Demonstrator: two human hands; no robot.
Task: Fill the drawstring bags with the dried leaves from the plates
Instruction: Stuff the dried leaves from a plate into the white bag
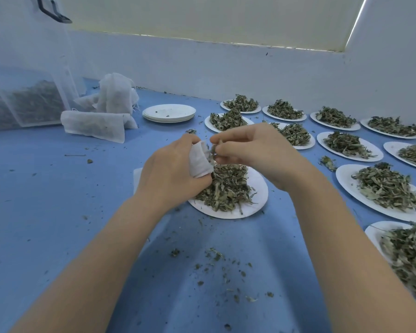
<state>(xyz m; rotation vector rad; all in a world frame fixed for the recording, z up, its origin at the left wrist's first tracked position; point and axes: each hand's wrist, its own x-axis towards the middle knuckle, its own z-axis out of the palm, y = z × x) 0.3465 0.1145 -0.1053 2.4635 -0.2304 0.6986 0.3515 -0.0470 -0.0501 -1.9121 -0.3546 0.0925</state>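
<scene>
From the head camera, the left hand (171, 169) grips a small white drawstring bag (199, 159), its fingers curled round the cloth just above the near plate (255, 203) at the centre of the blue table (58, 188). The right hand (255, 150) pinches a tuft of dried leaves (213, 150) between thumb and fingertips, right at the bag's mouth at 3 o'clock of the left hand. Under both hands, a heap of leaves (226, 188) lies on the near plate.

From 12 to 4 o'clock of that plate, more white plates heaped with leaves stand in rows toward the right edge; one of them, the large plate (346, 181) at 3 o'clock, sits just beside a stray leaf clump (327, 162). At 12 o'clock, further back, is a stack of bare plates (169, 113) with only crumbs on top. At 10 o'clock lie filled cloth bags (96, 124), with a crumpled pile of more bags (115, 93) behind them. At the far left, a clear plastic container (29, 102) holds dark leaves. Leaf crumbs (216, 255) are scattered on the table between the forearms, at 6 o'clock of the near plate.
</scene>
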